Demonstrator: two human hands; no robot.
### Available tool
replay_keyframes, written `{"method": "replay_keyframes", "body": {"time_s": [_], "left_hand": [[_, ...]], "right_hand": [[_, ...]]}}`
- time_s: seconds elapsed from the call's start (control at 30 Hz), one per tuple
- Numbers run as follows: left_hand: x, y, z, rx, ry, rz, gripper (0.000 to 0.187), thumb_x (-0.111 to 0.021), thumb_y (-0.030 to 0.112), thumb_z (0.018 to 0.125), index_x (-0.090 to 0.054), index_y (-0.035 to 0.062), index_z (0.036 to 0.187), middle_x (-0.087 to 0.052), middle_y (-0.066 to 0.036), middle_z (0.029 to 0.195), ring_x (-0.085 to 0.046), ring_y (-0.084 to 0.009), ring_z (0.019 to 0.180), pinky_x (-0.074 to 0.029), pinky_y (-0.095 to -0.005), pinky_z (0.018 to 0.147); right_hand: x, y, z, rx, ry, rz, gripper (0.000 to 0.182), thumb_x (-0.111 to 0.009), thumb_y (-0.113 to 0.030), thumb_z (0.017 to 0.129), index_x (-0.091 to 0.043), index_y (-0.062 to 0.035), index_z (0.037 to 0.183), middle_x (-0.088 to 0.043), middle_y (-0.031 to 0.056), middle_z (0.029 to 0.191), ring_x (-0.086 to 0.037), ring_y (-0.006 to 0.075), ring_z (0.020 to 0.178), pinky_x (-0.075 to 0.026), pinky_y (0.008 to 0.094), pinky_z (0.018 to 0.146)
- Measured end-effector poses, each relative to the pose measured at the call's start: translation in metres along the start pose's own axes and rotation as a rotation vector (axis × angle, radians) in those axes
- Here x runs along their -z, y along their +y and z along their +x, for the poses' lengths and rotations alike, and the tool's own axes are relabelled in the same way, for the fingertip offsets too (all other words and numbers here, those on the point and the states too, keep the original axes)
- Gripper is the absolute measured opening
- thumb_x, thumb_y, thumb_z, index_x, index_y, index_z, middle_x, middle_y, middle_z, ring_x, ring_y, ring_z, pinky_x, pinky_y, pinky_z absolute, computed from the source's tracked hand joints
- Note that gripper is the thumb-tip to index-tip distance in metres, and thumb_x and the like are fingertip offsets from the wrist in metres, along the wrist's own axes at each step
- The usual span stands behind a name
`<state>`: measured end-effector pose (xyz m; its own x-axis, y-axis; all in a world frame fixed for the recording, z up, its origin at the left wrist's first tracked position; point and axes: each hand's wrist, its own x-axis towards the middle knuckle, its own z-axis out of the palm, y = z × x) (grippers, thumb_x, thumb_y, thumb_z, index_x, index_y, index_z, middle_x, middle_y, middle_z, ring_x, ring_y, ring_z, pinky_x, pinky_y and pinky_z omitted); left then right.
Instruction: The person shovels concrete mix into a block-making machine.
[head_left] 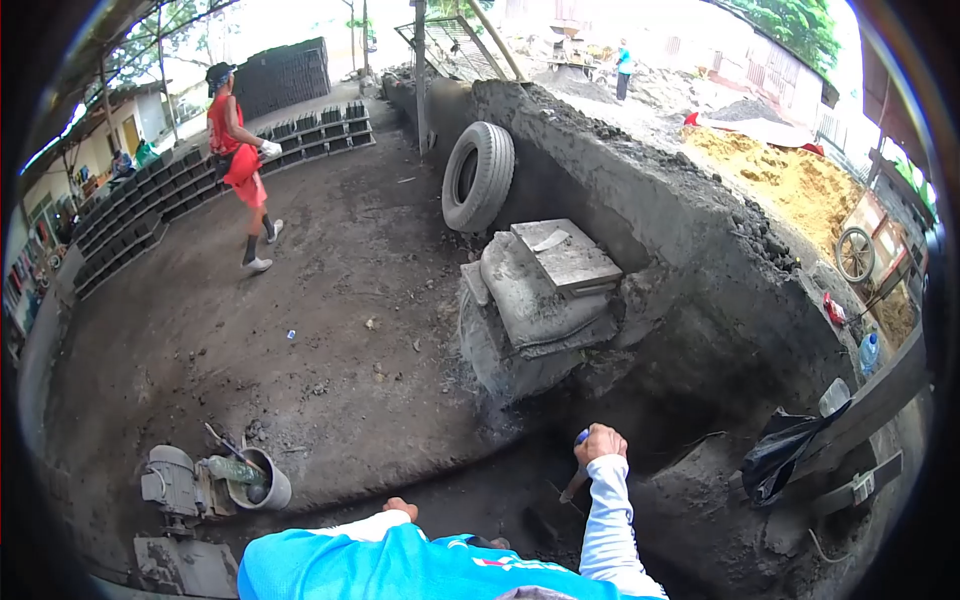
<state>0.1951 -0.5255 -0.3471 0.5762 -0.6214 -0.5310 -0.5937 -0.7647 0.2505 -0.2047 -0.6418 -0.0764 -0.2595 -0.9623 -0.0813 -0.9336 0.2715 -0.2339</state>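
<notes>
My right hand (604, 443) is closed around a handle with a blue end (581, 437), held out in front of me over the dark pit. Below that fist, a brownish narrow piece (573, 487) slants downward; the tool's lower part is lost in shadow. My left hand (402, 508) is near the pit's edge, its fingers curled under and mostly hidden. Ahead of my right hand, cement-dusted sacks (530, 295) are stacked against the wall, with a flat grey slab (566, 255) on top.
A worn tire (479, 177) leans on the low concrete wall (640, 165). To the left are a motor (172, 485) and a bucket (280, 490) containing a bottle. A person in red (238, 160) walks past stacked dark blocks (320, 132). A black plastic bag (780, 450) hangs at right.
</notes>
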Motion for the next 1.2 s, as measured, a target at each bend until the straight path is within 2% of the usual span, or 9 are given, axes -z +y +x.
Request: {"method": "replay_keyframes", "body": {"time_s": [0.2,0.27,0.3,0.47,0.73,0.93,1.07,1.1,1.2], "left_hand": [[-0.005,-0.007,0.062,-0.156,-0.09,0.023,0.028,-0.059,0.02,0.081,-0.073,0.0027,0.097,-0.069,-0.022,0.11,-0.064,-0.0366,0.11,-0.051,-0.0437,0.093],[0.002,-0.033,0.085,-0.556,-0.15,0.722,0.018,-0.065,0.018,0.084,-0.076,0.0105,0.096,-0.074,-0.008,0.098,-0.071,-0.0273,0.096,-0.058,-0.039,0.077],[-0.021,-0.057,0.112,-0.434,0.007,0.625,0.015,-0.071,0.019,0.083,-0.076,0.0137,0.096,-0.074,-0.002,0.095,-0.072,-0.0221,0.094,-0.058,-0.0364,0.072],[0.007,-0.184,0.141,-0.691,-0.131,0.879,0.018,-0.069,0.026,0.084,-0.077,0.0151,0.095,-0.074,-0.004,0.094,-0.072,-0.0254,0.09,-0.056,-0.0474,0.068],[0.026,-0.307,0.092,-0.39,-0.575,0.968,0.024,-0.063,0.017,0.089,-0.073,0.0219,0.11,-0.07,0.0,0.114,-0.066,-0.0208,0.106,-0.05,-0.0447,0.092],[0.008,-0.247,0.056,-0.145,-0.509,0.326,0.019,-0.062,0.008,0.087,-0.072,0.0033,0.103,-0.073,-0.011,0.09,-0.071,-0.0224,0.08,-0.055,-0.0379,0.065],[-0.017,-0.17,0.051,-0.715,-0.33,0.649,0.012,-0.073,0.016,0.074,-0.07,0.0044,0.075,-0.07,-0.014,0.077,-0.07,-0.0258,0.067,-0.053,-0.0413,0.057],[-0.029,-0.159,0.048,-0.797,-0.219,0.528,0.015,-0.073,0.028,0.075,-0.072,0.0123,0.075,-0.072,-0.011,0.081,-0.072,-0.0251,0.078,-0.055,-0.0394,0.063],[-0.046,-0.077,0.027,-0.814,-0.214,0.521,0.01,-0.064,0.013,0.074,-0.071,0.0067,0.071,-0.07,-0.011,0.072,-0.069,-0.0225,0.066,-0.053,-0.0371,0.058]], "right_hand": [[-0.027,-0.055,-0.038,0.017,-0.049,0.013,0.026,-0.069,-0.022,0.068,-0.073,-0.0092,0.091,-0.071,0.0168,0.094,-0.067,0.0355,0.096,-0.053,0.0437,0.089],[-0.035,-0.05,-0.019,-0.029,0.06,-0.071,0.03,-0.074,-0.022,0.062,-0.073,-0.0106,0.09,-0.071,0.0146,0.092,-0.069,0.0325,0.093,-0.055,0.0401,0.087],[-0.026,-0.044,-0.009,-0.088,0.007,-0.069,0.027,-0.073,-0.021,0.063,-0.073,-0.0109,0.088,-0.072,0.0132,0.092,-0.07,0.0315,0.09,-0.056,0.0387,0.085],[0.041,-0.04,-0.017,-0.283,0.175,0.059,0.015,-0.067,-0.015,0.07,-0.073,-0.0079,0.082,-0.071,0.0169,0.089,-0.07,0.0347,0.088,-0.055,0.0415,0.083],[0.051,-0.035,-0.018,-0.129,0.108,0.143,0.014,-0.071,-0.019,0.065,-0.071,-0.0108,0.076,-0.069,0.0124,0.075,-0.07,0.0321,0.077,-0.054,0.0409,0.074],[0.025,-0.048,-0.007,0.156,-0.048,0.217,0.021,-0.075,-0.025,0.063,-0.071,-0.0098,0.078,-0.069,0.0124,0.077,-0.07,0.03,0.074,-0.055,0.0402,0.071],[-0.009,-0.053,0.005,0.303,-0.114,0.183,0.026,-0.074,-0.026,0.063,-0.073,-0.0113,0.085,-0.07,0.0137,0.08,-0.069,0.0327,0.079,-0.055,0.0412,0.075],[-0.006,-0.059,0.002,0.332,-0.122,0.199,0.025,-0.073,-0.025,0.064,-0.073,-0.0111,0.085,-0.07,0.0146,0.08,-0.069,0.0339,0.079,-0.055,0.0417,0.075],[-0.004,-0.075,0.001,0.401,-0.112,0.196,0.021,-0.068,-0.026,0.069,-0.071,-0.0098,0.082,-0.069,0.0168,0.079,-0.068,0.037,0.08,-0.055,0.0438,0.075]]}}
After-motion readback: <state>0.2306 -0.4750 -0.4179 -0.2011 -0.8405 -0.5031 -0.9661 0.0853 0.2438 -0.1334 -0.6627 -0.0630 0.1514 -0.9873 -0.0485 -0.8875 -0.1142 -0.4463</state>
